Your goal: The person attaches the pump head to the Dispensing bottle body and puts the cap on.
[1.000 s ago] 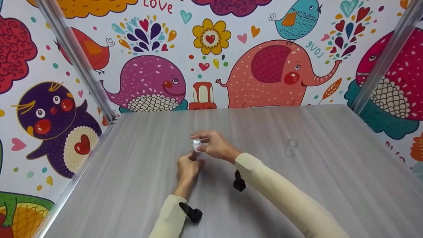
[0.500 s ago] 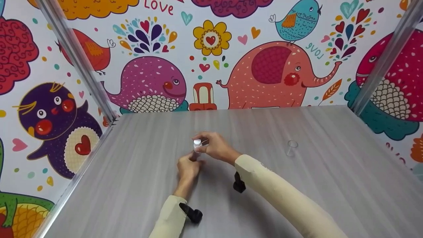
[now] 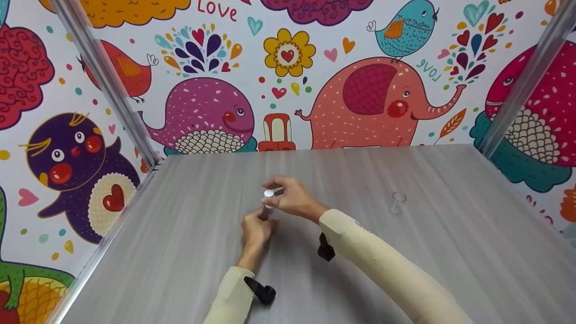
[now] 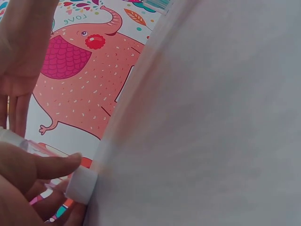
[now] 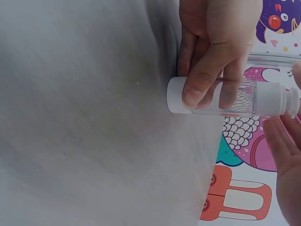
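Observation:
A small clear pump bottle [image 5: 242, 100] has a white base [image 5: 178, 95] and a stepped white top [image 3: 268, 193]. My left hand [image 3: 256, 228] grips it low down, thumb and fingers round the clear body and base, close over the table. At the upper end, my right hand [image 3: 294, 200] holds the white top between thumb and fingers, the thumb in front of it in the head view. In the right wrist view, the right-hand fingers come in from the edge on both sides of the white top. The clear body is mostly hidden by hands in the head view.
A clear cap or small cup [image 3: 398, 202] stands on the grey wood-grain table [image 3: 450, 252] to the right. Walls [image 3: 288, 103] printed with cartoon animals enclose the back and sides, with metal posts [image 3: 105, 76] at the corners.
My right thumb and fingers have shifted a little around the white top, and less of its neck shows now. The left hand stays in place with the bottle.

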Demonstrator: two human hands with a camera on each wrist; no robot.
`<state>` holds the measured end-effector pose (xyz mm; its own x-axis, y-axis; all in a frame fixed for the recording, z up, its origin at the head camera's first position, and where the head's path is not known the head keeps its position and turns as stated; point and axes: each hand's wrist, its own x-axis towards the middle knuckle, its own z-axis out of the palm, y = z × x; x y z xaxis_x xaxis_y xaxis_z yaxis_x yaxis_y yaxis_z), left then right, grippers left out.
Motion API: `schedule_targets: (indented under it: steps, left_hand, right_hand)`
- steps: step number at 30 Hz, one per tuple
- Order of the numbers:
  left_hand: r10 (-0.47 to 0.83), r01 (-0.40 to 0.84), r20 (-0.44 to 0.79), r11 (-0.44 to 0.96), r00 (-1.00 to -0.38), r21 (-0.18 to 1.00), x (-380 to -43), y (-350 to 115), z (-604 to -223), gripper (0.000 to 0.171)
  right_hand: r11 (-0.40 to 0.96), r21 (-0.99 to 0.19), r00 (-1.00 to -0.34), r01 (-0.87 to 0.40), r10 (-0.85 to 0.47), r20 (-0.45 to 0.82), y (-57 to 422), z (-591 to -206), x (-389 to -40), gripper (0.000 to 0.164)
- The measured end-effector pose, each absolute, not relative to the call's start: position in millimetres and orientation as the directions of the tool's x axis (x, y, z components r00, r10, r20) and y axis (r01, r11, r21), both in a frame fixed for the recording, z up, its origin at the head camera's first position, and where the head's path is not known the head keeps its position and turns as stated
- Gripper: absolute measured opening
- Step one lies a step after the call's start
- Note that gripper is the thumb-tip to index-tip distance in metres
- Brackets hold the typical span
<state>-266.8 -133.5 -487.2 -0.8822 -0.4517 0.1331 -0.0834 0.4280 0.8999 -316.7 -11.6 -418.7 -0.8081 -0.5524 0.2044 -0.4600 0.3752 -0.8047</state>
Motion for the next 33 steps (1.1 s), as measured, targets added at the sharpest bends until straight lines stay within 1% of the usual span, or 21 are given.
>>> schedule_targets:
  steps: [8, 12, 15, 19, 22, 26, 33]
  left_hand:
    - [-0.435, -0.056, 0.152, 0.429, -0.887, 0.901, -268.2, -134.1, -487.2, 0.021]
    - [-0.434, -0.059, 0.148, 0.428, -0.889, 0.902, -267.0, -134.1, -486.3, 0.021]
    - [-0.436, -0.069, 0.141, 0.430, -0.889, 0.900, -266.7, -134.7, -485.9, 0.024]
    - [-0.439, -0.089, 0.133, 0.448, -0.888, 0.890, -267.3, -135.0, -486.5, 0.023]
    - [-0.449, -0.103, 0.122, 0.445, -0.885, 0.890, -267.1, -134.8, -487.1, 0.025]
    - [-0.460, -0.112, 0.108, 0.427, -0.882, 0.897, -267.3, -134.6, -487.9, 0.035]
    - [-0.463, -0.108, 0.093, 0.390, -0.882, 0.914, -267.2, -133.9, -488.5, 0.041]
  right_hand:
    - [0.409, -0.767, -0.788, -0.494, -0.583, 0.197, -12.4, -419.4, -314.9, 0.035]
    - [0.409, -0.746, -0.778, -0.525, -0.587, 0.226, -12.5, -420.0, -315.2, 0.033]
    - [0.410, -0.724, -0.766, -0.555, -0.591, 0.253, -12.0, -420.5, -315.2, 0.031]
    - [0.415, -0.709, -0.761, -0.570, -0.592, 0.265, -11.5, -420.9, -315.0, 0.030]
    - [0.420, -0.713, -0.767, -0.561, -0.589, 0.256, -11.4, -420.2, -314.1, 0.032]
    - [0.423, -0.714, -0.769, -0.557, -0.587, 0.252, -11.6, -419.6, -313.4, 0.033]
    - [0.425, -0.712, -0.770, -0.559, -0.584, 0.256, -12.1, -419.9, -314.9, 0.032]
